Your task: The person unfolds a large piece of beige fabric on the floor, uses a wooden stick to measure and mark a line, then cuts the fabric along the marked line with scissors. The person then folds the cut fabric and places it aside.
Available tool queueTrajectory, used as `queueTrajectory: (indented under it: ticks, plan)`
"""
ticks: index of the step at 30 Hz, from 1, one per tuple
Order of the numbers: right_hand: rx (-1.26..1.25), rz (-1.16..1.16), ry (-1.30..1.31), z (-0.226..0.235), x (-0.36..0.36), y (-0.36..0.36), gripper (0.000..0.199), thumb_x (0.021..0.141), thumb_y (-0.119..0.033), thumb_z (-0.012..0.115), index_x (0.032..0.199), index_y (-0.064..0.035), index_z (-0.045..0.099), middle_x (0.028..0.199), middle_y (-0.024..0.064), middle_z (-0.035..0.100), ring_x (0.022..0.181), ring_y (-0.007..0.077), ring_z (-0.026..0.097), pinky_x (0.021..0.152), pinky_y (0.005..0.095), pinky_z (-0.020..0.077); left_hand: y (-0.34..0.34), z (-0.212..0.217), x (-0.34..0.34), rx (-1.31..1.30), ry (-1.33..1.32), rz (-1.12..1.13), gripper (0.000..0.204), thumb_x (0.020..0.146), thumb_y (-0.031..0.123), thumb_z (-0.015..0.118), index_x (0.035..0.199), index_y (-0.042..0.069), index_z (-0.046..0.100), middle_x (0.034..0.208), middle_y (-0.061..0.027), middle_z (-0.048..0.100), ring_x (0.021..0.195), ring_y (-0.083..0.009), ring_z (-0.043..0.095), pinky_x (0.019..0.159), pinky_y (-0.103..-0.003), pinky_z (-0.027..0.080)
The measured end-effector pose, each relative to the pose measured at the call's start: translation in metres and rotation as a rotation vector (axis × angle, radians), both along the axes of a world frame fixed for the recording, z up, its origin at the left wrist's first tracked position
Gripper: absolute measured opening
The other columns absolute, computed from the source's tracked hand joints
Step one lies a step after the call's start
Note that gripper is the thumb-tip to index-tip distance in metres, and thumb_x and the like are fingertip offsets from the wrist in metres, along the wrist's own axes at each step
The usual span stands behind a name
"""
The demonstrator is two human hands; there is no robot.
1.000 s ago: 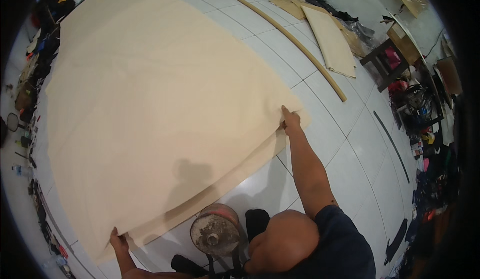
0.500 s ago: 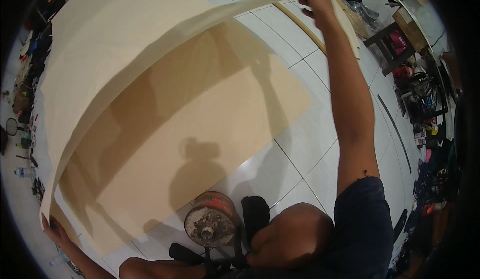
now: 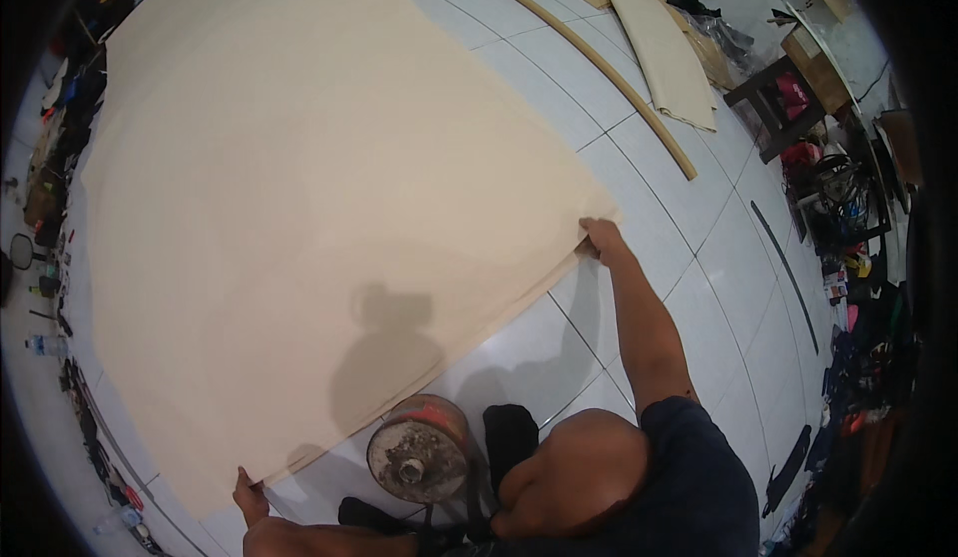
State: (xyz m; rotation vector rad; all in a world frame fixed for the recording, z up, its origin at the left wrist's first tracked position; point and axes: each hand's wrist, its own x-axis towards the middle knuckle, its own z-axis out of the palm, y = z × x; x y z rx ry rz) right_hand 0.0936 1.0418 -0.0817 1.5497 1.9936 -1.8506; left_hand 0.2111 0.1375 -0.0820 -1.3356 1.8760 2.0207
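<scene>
We find the cream sheet [image 3: 269, 198] spread on the pale tile floor [image 3: 699, 317], filling the dial from seven o'clock round to twelve, its near edge slanting up from seven toward three. That edge looks doubled, a thin second layer showing below the top one. Left hand [image 3: 250, 502], past seven o'clock, pinches the edge near its left corner, thumb uppermost. Right hand [image 3: 605, 240], at three, pinches by the other corner; its lower fingers are partly hidden. We judge the wide spacing keeps the edge straight and taut between the grips. A grimy round canister [image 3: 417, 449] stands between six and seven, just beside the edge; we suppose it sits there to be close to the feet. Farther out: a long tan pole [image 3: 599, 63] at one, lying clear of the sheet; a folded cream cloth [image 3: 667, 58] beyond it; a dark stool [image 3: 773, 103] at two, apparently pushed aside with the clutter [image 3: 843, 208] to free floor; a thin dark strip [image 3: 786, 278] at three.
</scene>
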Motion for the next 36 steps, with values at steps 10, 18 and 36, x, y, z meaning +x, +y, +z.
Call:
queueTrajectory:
  ticks: [10,18,36]
  plan:
    - [0.276,0.058,-0.090,-0.025,0.006,-0.006,0.047,0.087,-0.039,0.059,0.087,0.0075,0.065,0.084,0.0201,0.066,0.067,0.0289,0.062,0.060,0.0412,0.0485,0.013,-0.013,0.020,0.104,0.065,0.164,0.035,0.094,0.027,0.061,0.114,-0.002,0.058,0.113,-0.0102,0.062,0.103,-0.0221,0.060,0.087,-0.035,0.048]
    - [0.336,0.040,0.106,0.011,-0.018,-0.005,0.030,0.085,-0.033,0.057,0.091,-0.0036,0.062,0.068,0.0035,0.054,0.051,0.0121,0.045,0.046,0.0298,0.0365,0.007,0.015,-0.005,-0.064,0.191,0.177,0.043,0.094,0.030,0.060,0.123,-0.002,0.054,0.118,-0.0107,0.061,0.107,-0.0232,0.058,0.092,-0.037,0.047]
    - [0.587,-0.063,-0.014,-0.014,0.006,0.063,0.043,0.088,-0.042,0.055,0.086,0.0005,0.065,0.066,0.0095,0.058,0.055,0.0189,0.052,0.049,0.0368,0.0405,0.024,-0.038,-0.027,-0.061,0.036,0.032,0.044,0.090,0.028,0.066,0.117,-0.006,0.057,0.113,-0.0135,0.062,0.101,-0.0242,0.061,0.084,-0.038,0.050]
